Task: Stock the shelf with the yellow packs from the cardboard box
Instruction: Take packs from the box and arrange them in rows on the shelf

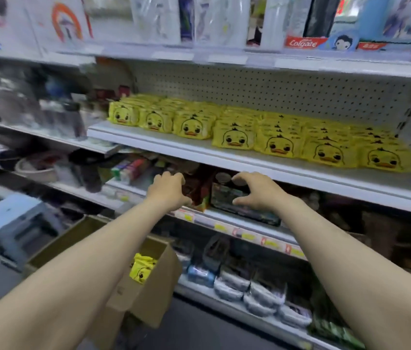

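Observation:
Rows of yellow packs with a duck face [234,138] fill the white shelf [199,154] from its left end to the right. Below my arms stands an open cardboard box [149,294] on the floor, with a few yellow packs [141,270] showing inside. My left hand [169,190] and my right hand [257,190] hover in front of the shelf below, both with loosely curled fingers and holding nothing. They are a little under the front edge of the stocked shelf.
A dark box [239,200] and red goods sit on the lower shelf just behind my hands. Toothpaste boxes [305,42] stand on the top shelf. Packaged goods [244,286] line the bottom shelf. A grey step stool [15,221] stands at the left.

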Demonstrator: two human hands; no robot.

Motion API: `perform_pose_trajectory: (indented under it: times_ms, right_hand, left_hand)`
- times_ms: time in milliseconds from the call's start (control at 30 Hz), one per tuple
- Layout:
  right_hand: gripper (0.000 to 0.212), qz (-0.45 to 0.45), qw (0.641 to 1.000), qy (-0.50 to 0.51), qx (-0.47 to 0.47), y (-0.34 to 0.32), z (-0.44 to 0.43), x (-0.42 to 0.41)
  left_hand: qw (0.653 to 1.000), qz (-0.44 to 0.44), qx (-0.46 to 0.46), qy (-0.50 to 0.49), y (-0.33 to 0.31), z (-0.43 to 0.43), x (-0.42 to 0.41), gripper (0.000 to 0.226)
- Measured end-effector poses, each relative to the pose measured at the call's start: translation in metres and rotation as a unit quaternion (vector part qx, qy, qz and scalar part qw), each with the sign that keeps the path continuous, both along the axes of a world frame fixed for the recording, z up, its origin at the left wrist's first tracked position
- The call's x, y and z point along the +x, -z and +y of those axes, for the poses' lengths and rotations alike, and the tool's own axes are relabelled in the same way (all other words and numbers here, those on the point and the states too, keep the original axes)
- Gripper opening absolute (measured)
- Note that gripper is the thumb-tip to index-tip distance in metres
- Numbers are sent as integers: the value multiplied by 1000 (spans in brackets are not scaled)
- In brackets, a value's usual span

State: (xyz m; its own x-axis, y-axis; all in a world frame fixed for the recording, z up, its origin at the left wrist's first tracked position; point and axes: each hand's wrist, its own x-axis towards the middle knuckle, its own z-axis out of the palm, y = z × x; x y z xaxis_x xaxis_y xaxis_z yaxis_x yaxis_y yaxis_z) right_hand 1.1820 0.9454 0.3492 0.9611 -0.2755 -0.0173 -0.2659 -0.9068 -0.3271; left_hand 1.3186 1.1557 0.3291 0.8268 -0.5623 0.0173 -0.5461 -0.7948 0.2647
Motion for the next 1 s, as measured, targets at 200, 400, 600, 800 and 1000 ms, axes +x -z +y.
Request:
perform_pose_trajectory:
  times_ms: [200, 400, 600, 800, 1000]
  right_hand:
    - [69, 40, 998, -57, 1, 24, 64, 87]
    - [69, 80, 993, -81, 24, 83, 130, 204]
    - [66, 189, 972, -54, 130, 189, 204, 313]
    - [60, 272, 942, 18, 197, 290, 240, 363]
    - [56, 267, 920, 125, 258, 391, 254, 388]
  left_hand:
    - [998, 29, 9, -52, 30, 75, 64, 65]
    - [994, 80, -2, -72, 88, 144, 170, 64]
    - [986, 158, 33, -30, 195, 219, 296, 57]
    - [964, 251, 82, -10, 296, 264, 371, 48]
    - [946, 315, 78, -14, 396, 284, 405, 47]
